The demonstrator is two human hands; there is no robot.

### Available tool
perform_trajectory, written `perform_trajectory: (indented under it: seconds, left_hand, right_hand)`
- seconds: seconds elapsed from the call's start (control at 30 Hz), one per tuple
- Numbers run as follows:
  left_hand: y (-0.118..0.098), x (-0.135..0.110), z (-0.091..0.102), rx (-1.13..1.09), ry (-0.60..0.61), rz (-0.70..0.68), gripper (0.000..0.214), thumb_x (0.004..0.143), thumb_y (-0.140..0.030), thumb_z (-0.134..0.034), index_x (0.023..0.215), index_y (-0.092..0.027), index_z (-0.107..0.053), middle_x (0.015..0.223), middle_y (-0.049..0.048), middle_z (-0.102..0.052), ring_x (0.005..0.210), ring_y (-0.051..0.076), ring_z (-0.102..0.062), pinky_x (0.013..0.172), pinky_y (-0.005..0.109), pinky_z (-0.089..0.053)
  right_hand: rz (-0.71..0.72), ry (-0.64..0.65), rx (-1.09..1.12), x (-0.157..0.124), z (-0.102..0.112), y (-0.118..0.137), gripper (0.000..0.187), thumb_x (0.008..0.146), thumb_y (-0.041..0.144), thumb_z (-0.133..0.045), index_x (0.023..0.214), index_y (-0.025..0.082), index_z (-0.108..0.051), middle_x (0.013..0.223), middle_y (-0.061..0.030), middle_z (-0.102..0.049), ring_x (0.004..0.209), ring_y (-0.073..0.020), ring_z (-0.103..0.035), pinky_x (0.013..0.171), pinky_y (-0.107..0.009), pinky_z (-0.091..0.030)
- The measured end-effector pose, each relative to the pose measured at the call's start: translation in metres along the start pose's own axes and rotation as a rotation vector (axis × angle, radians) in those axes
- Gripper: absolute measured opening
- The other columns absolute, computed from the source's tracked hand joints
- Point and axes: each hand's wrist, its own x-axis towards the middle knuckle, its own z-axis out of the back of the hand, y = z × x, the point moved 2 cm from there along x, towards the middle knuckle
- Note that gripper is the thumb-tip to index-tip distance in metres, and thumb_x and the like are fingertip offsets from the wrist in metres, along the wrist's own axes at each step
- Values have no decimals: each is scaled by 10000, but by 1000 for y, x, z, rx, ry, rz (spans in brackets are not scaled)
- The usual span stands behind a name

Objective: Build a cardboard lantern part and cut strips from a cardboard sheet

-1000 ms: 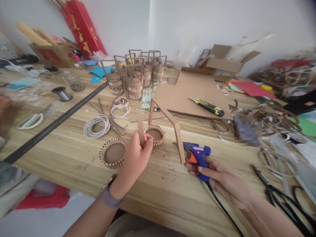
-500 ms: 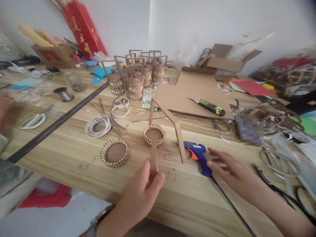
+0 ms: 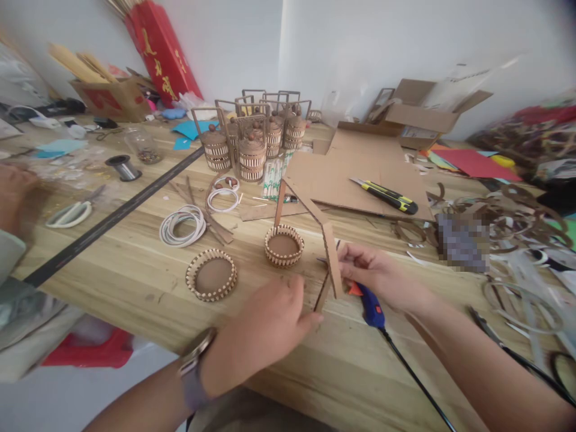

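Note:
My left hand (image 3: pixel 274 318) is closed, its thumb and fingers pinching the lower end of a narrow brown cardboard strip (image 3: pixel 321 293) seen nearly edge-on. Fingers of my right hand (image 3: pixel 369 270) are pinched at the strip's upper end. The strip passes behind a longer bent cardboard strip (image 3: pixel 330 258). Under my right hand lies a blue hot glue gun (image 3: pixel 372 306) with an orange trigger, partly covered. A small round woven basket tray (image 3: pixel 284 259) sits just beyond my hands. Another round woven tray (image 3: pixel 211 294) stands left of it, with a brown disc inside.
Behind are several lidded woven baskets (image 3: pixel 252 159) with tall handles. A cardboard sheet (image 3: pixel 324 171) carries a utility knife (image 3: pixel 387 195). Coiled white cord (image 3: pixel 182 227), scissors (image 3: pixel 69 215) and a wire spool (image 3: pixel 123 168) lie left. Another person's hand (image 3: pixel 15 186) is at the far left.
My right hand has moved left from beside the glue gun to the cardboard strip. My left hand has shifted right, turning the strip edge-on and away from the round tray.

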Motion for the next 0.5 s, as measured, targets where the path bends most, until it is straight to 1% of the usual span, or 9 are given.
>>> perform_trajectory:
  seconds: [0.07, 0.1, 0.13, 0.2, 0.3, 0.37, 0.5]
  left_hand:
    - [5, 0, 19, 278, -188, -34, 191, 874, -325, -628, 965, -169, -567, 978, 127, -637, 946, 315, -575, 823, 437, -446]
    - [7, 2, 26, 389, -247, -52, 179, 851, -284, -661, 954, -161, -582, 995, 135, -630, 975, 329, -557, 842, 453, -437]
    - [9, 6, 32, 470, -277, -83, 187, 832, -259, -687, 955, -152, -594, 1021, 141, -624, 1006, 339, -538, 859, 464, -430]
    - [12, 19, 37, 542, -276, -150, 228, 808, -245, -721, 976, -137, -611, 1075, 146, -616, 1058, 347, -509, 888, 472, -419]
    - [19, 38, 31, 503, -193, -206, 299, 781, -285, -762, 995, -129, -621, 1071, 126, -635, 1103, 343, -492, 940, 479, -397]
    - [23, 47, 24, 452, -161, -192, 304, 767, -301, -778, 974, -137, -626, 1049, 110, -653, 1139, 345, -478, 981, 495, -367]
    - [30, 53, 16, 393, -168, -152, 246, 760, -254, -782, 924, -141, -637, 1022, 93, -671, 1192, 355, -445, 1015, 509, -328]
  right_hand:
    - [103, -55, -112, 2, 9, 11, 301, 815, 506, -650, 744, 218, -599, 689, 10, -579, 620, -135, -519, 587, -272, -445]
    - [159, -68, -170, 4, 11, 17, 290, 837, 497, -621, 759, 219, -605, 717, -4, -603, 656, -153, -547, 618, -288, -465]
    - [213, -73, -236, 6, 12, 21, 267, 856, 472, -596, 770, 220, -610, 754, -19, -630, 694, -169, -573, 652, -304, -481]
    - [307, -81, -386, 12, 9, 28, 190, 882, 380, -556, 788, 224, -612, 816, -37, -667, 751, -187, -603, 698, -321, -490]
    - [393, -94, -561, 21, 1, 31, 116, 876, 244, -523, 784, 226, -593, 801, -31, -671, 762, -187, -619, 691, -309, -479]
    - [418, -88, -592, 26, -3, 29, 105, 859, 188, -512, 788, 220, -582, 773, -22, -660, 759, -186, -627, 674, -295, -473]
    - [464, -47, -569, 33, -9, 27, 120, 862, 154, -496, 823, 215, -592, 810, -15, -670, 778, -176, -636, 686, -277, -479]
